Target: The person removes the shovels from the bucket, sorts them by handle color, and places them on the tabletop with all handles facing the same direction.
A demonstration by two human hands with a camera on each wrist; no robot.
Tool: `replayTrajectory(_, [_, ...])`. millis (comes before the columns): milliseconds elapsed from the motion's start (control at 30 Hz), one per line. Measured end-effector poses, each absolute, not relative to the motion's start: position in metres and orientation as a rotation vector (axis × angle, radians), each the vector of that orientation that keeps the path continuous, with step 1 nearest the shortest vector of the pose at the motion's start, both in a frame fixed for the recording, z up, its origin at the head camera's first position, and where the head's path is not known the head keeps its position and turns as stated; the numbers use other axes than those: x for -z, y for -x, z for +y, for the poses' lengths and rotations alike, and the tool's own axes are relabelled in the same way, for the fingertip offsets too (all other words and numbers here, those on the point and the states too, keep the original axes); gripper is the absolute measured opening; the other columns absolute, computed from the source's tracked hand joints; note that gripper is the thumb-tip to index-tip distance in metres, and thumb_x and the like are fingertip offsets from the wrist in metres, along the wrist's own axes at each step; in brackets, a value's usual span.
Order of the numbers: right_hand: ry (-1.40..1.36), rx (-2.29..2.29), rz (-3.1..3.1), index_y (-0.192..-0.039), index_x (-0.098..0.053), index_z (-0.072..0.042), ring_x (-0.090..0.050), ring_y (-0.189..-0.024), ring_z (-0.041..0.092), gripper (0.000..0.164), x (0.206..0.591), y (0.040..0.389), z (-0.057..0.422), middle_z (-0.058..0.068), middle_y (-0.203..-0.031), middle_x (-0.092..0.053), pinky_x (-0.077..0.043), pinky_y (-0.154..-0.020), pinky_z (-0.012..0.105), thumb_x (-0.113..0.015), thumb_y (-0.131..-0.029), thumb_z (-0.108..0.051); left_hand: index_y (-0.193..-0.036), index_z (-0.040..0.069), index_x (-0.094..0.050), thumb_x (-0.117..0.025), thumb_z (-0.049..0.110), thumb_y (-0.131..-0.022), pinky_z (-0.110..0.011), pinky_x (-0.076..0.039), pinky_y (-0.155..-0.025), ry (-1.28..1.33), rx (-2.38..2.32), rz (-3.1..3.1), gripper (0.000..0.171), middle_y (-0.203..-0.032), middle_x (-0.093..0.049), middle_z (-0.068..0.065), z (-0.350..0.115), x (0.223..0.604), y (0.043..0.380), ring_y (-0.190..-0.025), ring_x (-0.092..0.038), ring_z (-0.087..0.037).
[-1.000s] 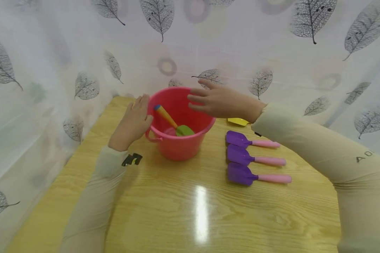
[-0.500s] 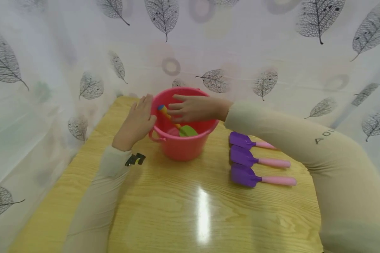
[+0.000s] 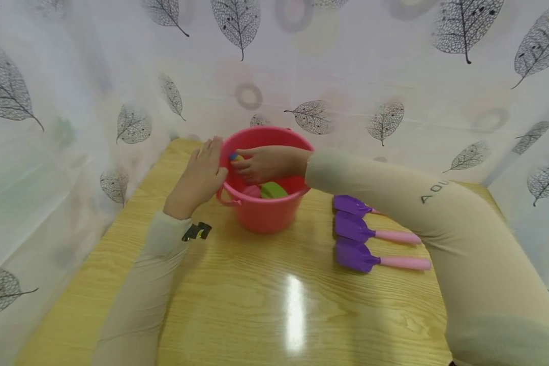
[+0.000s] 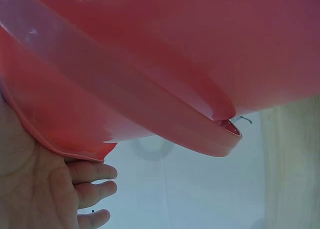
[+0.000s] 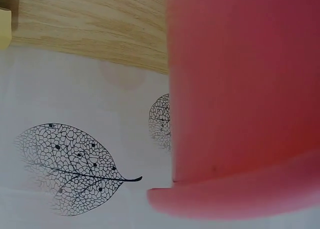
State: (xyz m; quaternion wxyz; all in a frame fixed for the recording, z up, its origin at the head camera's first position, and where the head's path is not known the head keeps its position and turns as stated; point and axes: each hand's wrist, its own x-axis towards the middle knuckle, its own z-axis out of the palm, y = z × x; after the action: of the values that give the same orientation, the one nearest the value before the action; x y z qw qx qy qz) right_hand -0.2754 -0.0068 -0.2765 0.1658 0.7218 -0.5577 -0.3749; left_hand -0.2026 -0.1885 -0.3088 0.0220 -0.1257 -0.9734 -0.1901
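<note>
A red-pink bucket (image 3: 265, 216) stands on the wooden table. My left hand (image 3: 196, 178) lies against its left side near the rim, fingers straight; the left wrist view shows the palm beside the wall, with the bucket's handle (image 4: 150, 101) hanging across. My right hand (image 3: 267, 163) is inside the bucket, its fingers around the yellow handle of a toy shovel, whose blue end shows beyond the fingertips. The shovel's green blade (image 3: 274, 191) rests low in the bucket. Only the bucket fills the right side of the right wrist view; the hand is hidden there.
Several purple toy shovels with pink handles, including the nearest one (image 3: 357, 255), lie in a column right of the bucket, partly under the right forearm. A yellow piece (image 5: 5, 29) shows in the right wrist view. A leaf-print curtain (image 3: 311, 76) hangs behind the table (image 3: 238, 305).
My right hand has moved left and down from above the bucket's right rim onto the shovel's handle. The left hand stays against the bucket.
</note>
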Motion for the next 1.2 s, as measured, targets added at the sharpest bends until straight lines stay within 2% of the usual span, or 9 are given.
replayTrajectory(433, [-1.961, 1.288, -1.712, -0.129, -0.056, -0.021, -0.026, -0.143, 0.028, 0.045, 0.287, 0.275, -0.019, 0.006, -0.143, -0.047, -0.02, -0.118, 0.044, -0.067, -0.085, -0.016, -0.148, -0.006, -0.008, -0.033, 0.019, -0.094, -0.054, -0.005, -0.118, 0.396, 0.606, -3.006, 0.065, -0.157, -0.011, -0.021, -0.189, 0.309, 0.202, -0.146, -0.007, -0.036])
replayTrajectory(700, [-1.866, 1.311, -1.69, -0.129, -0.055, -0.021, -0.035, -0.135, 0.027, 0.05, 0.293, 0.277, -0.016, 0.005, -0.133, -0.054, -0.025, -0.114, 0.043, -0.071, -0.081, -0.019, -0.149, -0.005, -0.008, -0.034, 0.019, -0.094, -0.053, -0.005, -0.119, 0.382, 0.608, -3.006, 0.065, -0.157, -0.012, -0.021, -0.19, 0.31, 0.203, -0.146, -0.008, -0.036])
replayTrajectory(833, [-1.842, 1.293, -1.746, -0.123, -0.06, -0.017, -0.039, -0.129, 0.026, 0.043, 0.29, 0.279, -0.013, 0.006, -0.125, -0.059, -0.027, -0.113, 0.043, -0.071, -0.081, -0.02, -0.149, -0.003, -0.008, -0.036, 0.019, -0.094, -0.054, -0.005, -0.119, 0.37, 0.621, -3.005, 0.066, -0.157, -0.013, -0.02, -0.189, 0.31, 0.203, -0.146, -0.008, -0.036])
replayTrajectory(1067, [-1.886, 1.225, -1.857, -0.107, -0.069, -0.016, -0.043, -0.127, 0.025, 0.024, 0.282, 0.278, -0.008, 0.005, -0.117, -0.064, -0.021, -0.116, 0.045, -0.068, -0.084, -0.025, -0.149, -0.003, -0.008, -0.035, 0.02, -0.094, -0.053, -0.005, -0.119, 0.363, 0.608, -3.007, 0.065, -0.157, -0.012, -0.02, -0.188, 0.311, 0.203, -0.146, -0.008, -0.035])
replayTrajectory(1200, [-1.897, 1.19, -1.897, -0.103, -0.07, -0.015, -0.045, -0.125, 0.025, 0.022, 0.275, 0.276, -0.004, 0.005, -0.115, -0.064, -0.021, -0.116, 0.046, -0.07, -0.082, -0.024, -0.149, -0.004, -0.008, -0.034, 0.02, -0.095, -0.053, -0.005, -0.119, 0.361, 0.609, -3.003, 0.065, -0.157, -0.012, -0.02, -0.189, 0.311, 0.204, -0.146, -0.008, -0.036])
